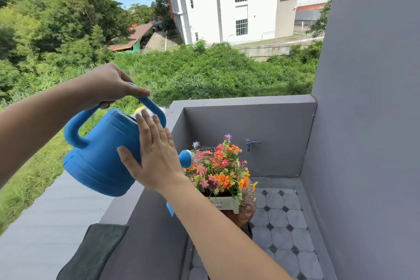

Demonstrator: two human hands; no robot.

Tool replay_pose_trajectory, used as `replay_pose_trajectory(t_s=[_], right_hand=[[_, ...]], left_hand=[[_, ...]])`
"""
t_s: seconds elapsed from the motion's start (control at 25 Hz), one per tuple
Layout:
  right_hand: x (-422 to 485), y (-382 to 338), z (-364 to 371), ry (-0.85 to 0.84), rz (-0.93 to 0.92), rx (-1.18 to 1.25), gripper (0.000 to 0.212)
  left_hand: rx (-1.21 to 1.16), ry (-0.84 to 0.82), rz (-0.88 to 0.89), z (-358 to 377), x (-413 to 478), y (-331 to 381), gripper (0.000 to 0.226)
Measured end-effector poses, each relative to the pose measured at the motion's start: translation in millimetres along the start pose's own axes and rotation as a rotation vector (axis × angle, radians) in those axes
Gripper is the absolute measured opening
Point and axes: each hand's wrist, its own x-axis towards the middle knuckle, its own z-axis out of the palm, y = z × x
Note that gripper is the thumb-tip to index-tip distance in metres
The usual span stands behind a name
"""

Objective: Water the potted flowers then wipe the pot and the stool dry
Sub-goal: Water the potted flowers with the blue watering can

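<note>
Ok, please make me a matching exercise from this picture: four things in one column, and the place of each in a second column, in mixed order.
Things
1. can
2. flowers
3. cloth
4. tap

Places
A. fixed on the far wall
B. lying over the ledge, near left
C. tilted in the air, the left hand gripping its handle
D. in the pot on the stool

Pairs: 1-C, 2-D, 3-B, 4-A
</note>
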Motion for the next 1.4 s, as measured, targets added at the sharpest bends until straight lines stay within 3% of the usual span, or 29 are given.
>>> replay_pose_trajectory(t_s=[0.28,0.48,0.72,0.92,1.16,1.4], right_hand=[[-8,2,-5,0.08,-0.039,0.011,0.075],[-5,8,3,0.048,-0.122,-0.086,0.07],[-14,23,37,-0.053,-0.111,-0.113,0.067],[-10,40,63,-0.061,-0.102,-0.16,0.068],[20,55,92,-0.114,-0.071,-0.137,0.068],[35,89,103,-0.331,0.019,-0.195,0.061]], left_hand=[[-0.075,-0.046,-0.041,4,-1,2,0.031],[-0.41,0.045,-0.048,7,-14,-47,0.044],[-0.746,0.236,-0.099,52,-35,-122,0.018],[-0.959,0.369,-0.14,86,-36,-155,0.02],[-1.005,0.57,-0.125,100,-30,-180,0.024],[-0.793,0.711,-0.178,136,-21,-185,0.02]])
